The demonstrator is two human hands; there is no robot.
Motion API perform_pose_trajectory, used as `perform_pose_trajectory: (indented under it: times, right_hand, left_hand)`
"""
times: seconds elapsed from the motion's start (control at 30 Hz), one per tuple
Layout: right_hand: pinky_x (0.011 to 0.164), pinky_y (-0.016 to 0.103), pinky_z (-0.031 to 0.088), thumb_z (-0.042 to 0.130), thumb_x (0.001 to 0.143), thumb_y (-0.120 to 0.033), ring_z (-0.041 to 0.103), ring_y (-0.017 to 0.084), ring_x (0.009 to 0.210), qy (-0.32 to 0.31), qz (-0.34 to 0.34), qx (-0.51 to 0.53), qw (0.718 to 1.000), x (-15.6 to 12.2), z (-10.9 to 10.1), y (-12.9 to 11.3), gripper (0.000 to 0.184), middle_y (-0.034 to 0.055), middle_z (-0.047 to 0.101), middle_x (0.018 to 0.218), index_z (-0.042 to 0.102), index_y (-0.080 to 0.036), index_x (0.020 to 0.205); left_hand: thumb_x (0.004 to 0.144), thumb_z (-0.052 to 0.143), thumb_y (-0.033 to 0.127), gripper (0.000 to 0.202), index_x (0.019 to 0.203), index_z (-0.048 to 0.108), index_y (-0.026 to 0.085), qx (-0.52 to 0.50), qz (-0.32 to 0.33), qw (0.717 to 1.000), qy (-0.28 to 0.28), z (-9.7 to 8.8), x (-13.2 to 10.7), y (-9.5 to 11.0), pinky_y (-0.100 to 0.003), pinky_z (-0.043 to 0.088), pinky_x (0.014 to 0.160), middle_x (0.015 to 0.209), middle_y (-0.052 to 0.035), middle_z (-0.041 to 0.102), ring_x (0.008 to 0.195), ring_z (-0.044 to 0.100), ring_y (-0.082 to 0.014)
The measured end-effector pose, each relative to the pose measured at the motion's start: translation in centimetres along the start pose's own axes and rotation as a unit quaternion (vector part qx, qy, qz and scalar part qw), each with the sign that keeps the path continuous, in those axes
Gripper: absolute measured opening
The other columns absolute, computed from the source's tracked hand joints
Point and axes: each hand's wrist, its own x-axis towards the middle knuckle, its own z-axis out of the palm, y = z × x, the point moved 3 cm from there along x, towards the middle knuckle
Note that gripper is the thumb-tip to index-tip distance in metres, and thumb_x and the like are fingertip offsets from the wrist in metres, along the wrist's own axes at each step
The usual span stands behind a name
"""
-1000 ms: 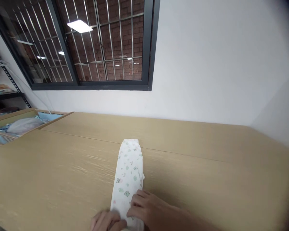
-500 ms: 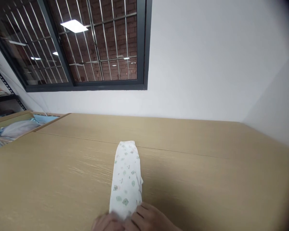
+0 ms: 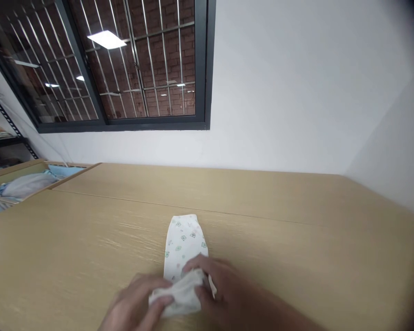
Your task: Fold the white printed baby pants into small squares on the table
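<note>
A narrow strip of white fabric, printed with small green figures and looking like a folded baby garment [image 3: 182,241], lies lengthwise on the wooden tabletop. Its near end is lifted and rolled over on itself. My left hand [image 3: 134,299] pinches the left side of that rolled end between thumb and fingers. From the right, my right hand [image 3: 219,282] grips the other side, fingers over the top and thumb in front. Both hands are slightly blurred. The garment's far end rests flat, apart from the hands.
The wooden tabletop [image 3: 279,257] runs back to a white wall [image 3: 279,82] with a dark-framed barred window [image 3: 141,122]. At the left, a wooden bin holds blue and whitish cloth [image 3: 27,184]. Behind it stands a dark shelf rack [image 3: 7,140].
Both hands have come up from the bottom edge, folding the garment's near end over away from me. The far end has slid slightly toward me.
</note>
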Motion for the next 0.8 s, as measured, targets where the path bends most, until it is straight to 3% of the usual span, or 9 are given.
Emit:
perform_pose_trajectory:
  times: [0.1,0.17,0.27,0.37,0.5,0.6,0.7,0.8]
  right_hand:
    - [0.065,0.029,0.050,0.056,0.087,-0.025,0.064,0.018,0.073,0.041,0.020,0.035,0.998,3.1,-1.0,1.6,0.032,-0.0005,0.070,0.086,0.063,-0.026,0.118]
    - [0.066,0.029,0.050,0.057,0.088,-0.029,0.064,0.018,0.076,0.068,0.040,0.064,0.995,5.4,-1.5,3.3,0.030,0.0019,0.071,0.090,0.065,-0.024,0.116]
    - [0.073,0.031,0.053,0.058,0.089,-0.031,0.066,0.021,0.088,0.097,0.050,0.073,0.991,8.6,-1.4,6.2,0.027,0.0078,0.071,0.108,0.069,-0.020,0.111]
    - [0.077,0.033,0.054,0.055,0.089,-0.026,0.068,0.024,0.091,0.110,0.072,0.039,0.991,11.1,-0.4,9.7,0.025,0.0113,0.073,0.107,0.071,-0.017,0.106]
    - [0.082,0.035,0.054,0.051,0.087,-0.019,0.069,0.025,0.092,0.110,0.107,-0.019,0.988,12.9,1.3,13.3,0.027,0.0121,0.075,0.103,0.072,-0.015,0.104]
    - [0.083,0.036,0.055,0.051,0.086,-0.018,0.069,0.025,0.092,0.107,0.116,-0.034,0.987,13.2,1.9,14.5,0.027,0.0114,0.075,0.103,0.072,-0.017,0.104]
    - [0.087,0.038,0.054,0.050,0.089,-0.019,0.068,0.026,0.098,0.117,0.123,-0.051,0.984,12.9,2.0,14.6,0.028,0.0128,0.073,0.106,0.071,-0.018,0.108]
    - [0.102,0.040,0.048,0.045,0.096,-0.024,0.061,0.027,0.118,0.151,0.099,-0.076,0.981,12.2,1.4,12.8,0.034,0.0157,0.067,0.124,0.065,-0.015,0.123]
  left_hand:
    - [0.095,0.058,0.046,0.025,0.105,0.071,0.028,-0.037,-0.055,0.997,0.038,-0.9,5.0,-0.3,-0.023,0.057,0.075,0.105,-0.0002,0.077,0.095,0.071,-0.0176]
    - [0.096,0.055,0.044,0.027,0.102,0.071,0.024,-0.045,-0.064,0.996,0.036,-0.8,8.2,-0.8,-0.026,0.053,0.079,0.103,-0.0019,0.077,0.092,0.069,-0.0181]
    - [0.098,0.049,0.036,0.027,0.098,0.070,0.020,-0.026,-0.062,0.998,0.004,0.6,12.1,-2.3,-0.027,0.047,0.076,0.093,-0.0020,0.075,0.083,0.066,-0.0165]
    - [0.097,0.046,0.026,0.025,0.090,0.068,0.017,-0.002,-0.070,0.998,-0.006,3.1,14.5,-4.6,-0.026,0.043,0.072,0.086,-0.0029,0.073,0.078,0.063,-0.0157]
    - [0.093,0.049,0.020,0.020,0.091,0.068,0.014,0.022,-0.087,0.996,-0.007,6.4,16.2,-7.5,-0.027,0.044,0.076,0.093,-0.0088,0.074,0.086,0.064,-0.0181]
    - [0.093,0.050,0.019,0.020,0.094,0.069,0.013,0.046,-0.093,0.995,-0.011,7.3,16.8,-8.2,-0.029,0.046,0.080,0.096,-0.0103,0.074,0.090,0.065,-0.0194]
    - [0.095,0.048,0.020,0.023,0.106,0.067,0.013,0.084,-0.082,0.993,-0.005,6.7,16.4,-6.9,-0.034,0.046,0.091,0.106,-0.0131,0.071,0.102,0.063,-0.0232]
    - [0.097,0.046,0.027,0.033,0.123,0.061,0.011,0.135,-0.064,0.989,0.008,6.5,13.3,-4.3,-0.046,0.043,0.102,0.123,-0.0182,0.064,0.116,0.057,-0.0319]
